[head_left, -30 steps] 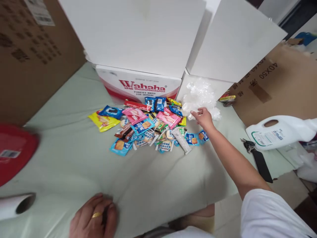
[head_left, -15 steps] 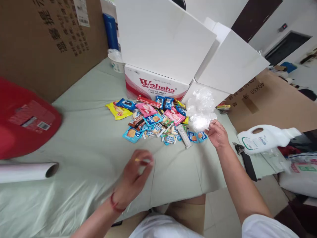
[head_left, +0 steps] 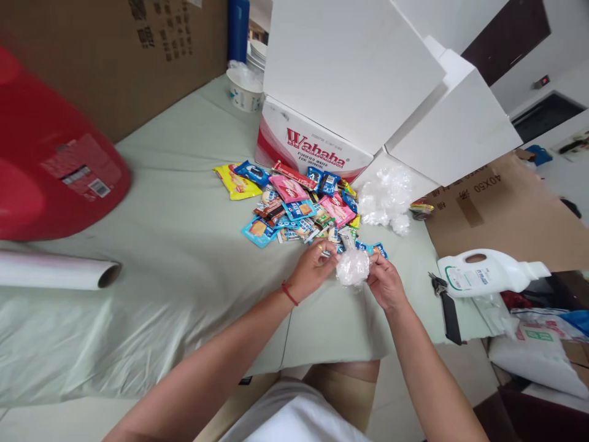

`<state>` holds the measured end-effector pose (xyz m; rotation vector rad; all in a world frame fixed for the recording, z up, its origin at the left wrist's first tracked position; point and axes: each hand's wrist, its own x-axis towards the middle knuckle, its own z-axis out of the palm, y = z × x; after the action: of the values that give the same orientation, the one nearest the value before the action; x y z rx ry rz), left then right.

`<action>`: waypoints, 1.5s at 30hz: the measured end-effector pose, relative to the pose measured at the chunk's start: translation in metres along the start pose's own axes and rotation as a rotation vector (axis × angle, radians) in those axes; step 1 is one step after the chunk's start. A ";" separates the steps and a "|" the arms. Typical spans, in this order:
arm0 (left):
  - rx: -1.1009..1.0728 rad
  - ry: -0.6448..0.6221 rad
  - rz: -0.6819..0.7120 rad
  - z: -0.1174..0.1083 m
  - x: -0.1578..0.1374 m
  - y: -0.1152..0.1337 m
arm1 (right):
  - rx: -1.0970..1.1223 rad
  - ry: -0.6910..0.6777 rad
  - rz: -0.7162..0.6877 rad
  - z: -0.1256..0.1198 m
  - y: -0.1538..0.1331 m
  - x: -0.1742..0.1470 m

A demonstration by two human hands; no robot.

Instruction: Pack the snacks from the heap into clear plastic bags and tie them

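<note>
Between my two hands is a crumpled clear plastic cover [head_left: 353, 267], held up in front of the snack pile. My left hand [head_left: 315, 267], with a red string at its wrist, pinches the left edge of the cover. The fingers of my right hand [head_left: 385, 281] are closed on its right edge. Just behind lies a heap of small wrapped snacks [head_left: 299, 209] in blue, pink, yellow and brown packets. A loose bunch of similar clear plastic covers [head_left: 386, 199] rests to the right of the heap.
A Wahaha carton [head_left: 313, 144] stands behind the snacks. On the left are a red jug [head_left: 59, 153] and a white roll [head_left: 55, 270]; a paper bowl [head_left: 245, 91] sits at the back. To the right lie a white bottle [head_left: 488, 272] and keys [head_left: 438, 283].
My right hand has drawn one plastic cover away from the bunch toward me. My left hand has moved up and right and closed on its other edge. The view has shifted.
</note>
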<state>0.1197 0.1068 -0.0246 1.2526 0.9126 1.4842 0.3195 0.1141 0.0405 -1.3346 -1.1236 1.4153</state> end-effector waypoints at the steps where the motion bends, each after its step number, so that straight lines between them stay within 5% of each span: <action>1: 0.030 -0.011 0.011 0.001 -0.002 0.002 | -0.034 0.007 -0.029 0.002 0.001 -0.001; 5: 0.114 -0.029 0.034 0.010 -0.005 0.008 | -0.277 -0.067 -0.206 0.020 0.003 -0.007; 8: -0.103 0.020 -0.116 0.007 -0.002 0.003 | -0.335 -0.102 -0.233 0.033 0.003 -0.009; 13: -0.660 0.109 -0.340 -0.017 0.008 -0.001 | -0.097 0.151 -0.148 0.029 -0.001 -0.006; 20: -0.956 0.244 -0.427 -0.035 0.017 -0.007 | 0.050 0.426 -0.129 -0.011 -0.031 -0.004; 25: -0.924 0.224 -0.466 -0.028 0.016 -0.017 | 0.079 0.501 -0.313 -0.003 -0.071 0.059; 30: -0.869 0.166 -0.446 -0.026 0.015 -0.017 | 0.017 0.369 -0.176 0.014 -0.096 0.126; 38: -0.777 0.101 -0.382 -0.020 0.012 -0.014 | -0.240 -0.014 -0.194 0.035 -0.021 0.040; 42: -0.737 0.044 -0.392 -0.010 0.007 -0.013 | -0.409 -0.042 -0.387 0.042 0.012 0.025; 45: -0.733 0.009 -0.434 -0.008 0.004 -0.013 | -0.354 -0.021 -0.398 0.037 0.020 0.029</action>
<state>0.1144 0.1143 -0.0369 0.4738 0.5133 1.2881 0.2806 0.1361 0.0153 -1.2408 -1.6068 0.9715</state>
